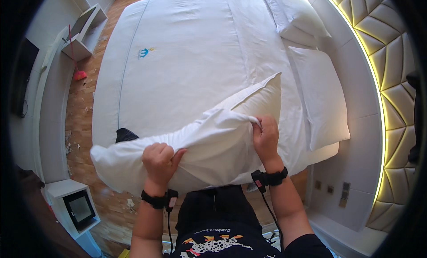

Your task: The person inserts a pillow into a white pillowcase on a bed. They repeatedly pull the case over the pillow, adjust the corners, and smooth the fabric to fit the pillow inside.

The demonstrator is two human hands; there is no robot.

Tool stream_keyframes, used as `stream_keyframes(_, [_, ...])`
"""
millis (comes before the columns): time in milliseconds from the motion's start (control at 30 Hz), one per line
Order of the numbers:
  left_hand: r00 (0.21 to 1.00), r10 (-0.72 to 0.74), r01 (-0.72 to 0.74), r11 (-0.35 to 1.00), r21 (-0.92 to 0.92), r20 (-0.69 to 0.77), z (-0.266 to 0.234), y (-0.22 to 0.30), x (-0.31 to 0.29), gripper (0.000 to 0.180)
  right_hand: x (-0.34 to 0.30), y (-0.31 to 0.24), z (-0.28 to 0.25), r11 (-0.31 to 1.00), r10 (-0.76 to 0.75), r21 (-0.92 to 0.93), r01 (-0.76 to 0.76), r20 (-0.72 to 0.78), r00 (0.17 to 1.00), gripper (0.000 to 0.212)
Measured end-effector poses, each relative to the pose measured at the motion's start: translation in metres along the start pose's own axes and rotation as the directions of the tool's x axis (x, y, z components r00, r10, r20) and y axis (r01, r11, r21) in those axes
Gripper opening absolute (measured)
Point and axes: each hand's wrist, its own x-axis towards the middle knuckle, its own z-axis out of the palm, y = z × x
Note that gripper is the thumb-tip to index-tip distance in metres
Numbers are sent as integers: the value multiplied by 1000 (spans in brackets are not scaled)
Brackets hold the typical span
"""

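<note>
A white pillowcase (pixel 218 144) spans both my hands at the near side of the bed, with a white pillow (pixel 266 101) showing at its right end. My left hand (pixel 160 162) is closed on the pillowcase's near side, bunching the cloth. Further right, my right hand (pixel 267 136) pinches the pillowcase's edge beside the exposed pillow. How far the pillow reaches inside the case is hidden by the cloth. Each wrist wears a black strap with a small box and cable.
Behind the pillowcase lies the white-covered bed (pixel 187 58), with a dark object (pixel 126 135) partly hidden on it. Several white pillows (pixel 320 96) rest at the right by the padded headboard wall (pixel 391 107). Scraps litter the wooden floor (pixel 80 111); a red broom (pixel 80 75) and white cabinet (pixel 66 191) stand left.
</note>
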Motion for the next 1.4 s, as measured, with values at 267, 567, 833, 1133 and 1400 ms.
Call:
stream_keyframes(267, [995,99,-99,995,-3,-12,-6,-5,-13,55,-3,-23,-20,999,4,53,-4,2,1000,20])
stream_keyframes(567, [885,-54,96,993,-68,463,93,8,-189,30,-85,-53,33,999,-43,5,44,346,937,60])
stream_keyframes(833, [816,-174,330,923,-198,551,83,29,-146,23,-160,-41,110,951,265,-295,-91,627,733,42])
stream_keyframes(1133, [761,-377,386,917,98,528,131,10,-136,62,-159,18,67,827,563,-302,-475,429,707,23])
stream_keyframes(1400, [630,-480,403,874,271,611,147,28,-144,74,-153,52,52,764,617,-132,-632,435,656,23])
